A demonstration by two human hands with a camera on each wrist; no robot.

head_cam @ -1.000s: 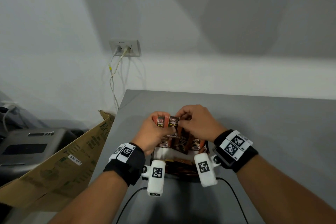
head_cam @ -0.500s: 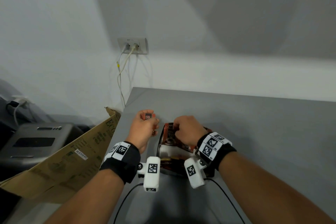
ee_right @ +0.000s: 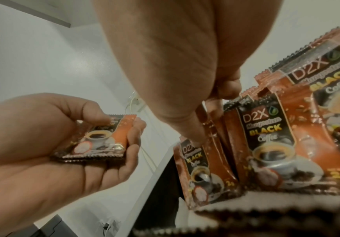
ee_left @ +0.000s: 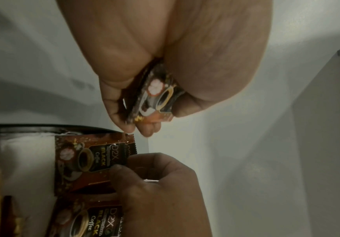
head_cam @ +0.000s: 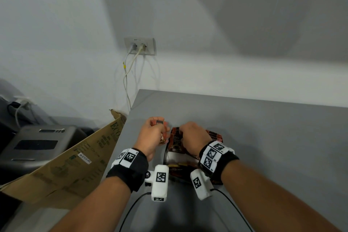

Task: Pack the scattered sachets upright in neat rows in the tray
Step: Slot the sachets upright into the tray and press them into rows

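Brown "D2X Black Coffee" sachets point(ee_right: 266, 144) stand upright in rows in a white tray with a black rim point(head_cam: 166, 153) on the grey table. My right hand point(head_cam: 181, 132) is over the tray's left end and pinches the top of one standing sachet point(ee_left: 88, 160), also seen as the sachet point(ee_right: 197, 168) under its fingers. My left hand point(head_cam: 160, 130) hovers just left of the tray, curled round a small stack of sachets point(head_cam: 159, 123), the same stack point(ee_right: 100, 139) lying in its palm. The tray's near part is hidden by my wrists.
The table's left edge point(head_cam: 120, 141) runs close beside my left hand. Beyond it stand a cardboard box point(head_cam: 75, 156) and a grey machine point(head_cam: 37, 143). A wall socket point(head_cam: 140, 46) with cables is behind. Bare grey tabletop point(head_cam: 263, 137) stretches right.
Both hands were together above the tray holding sachets. The left hand has drawn away to the left with its stack, and the right hand has dropped onto the tray's left row.
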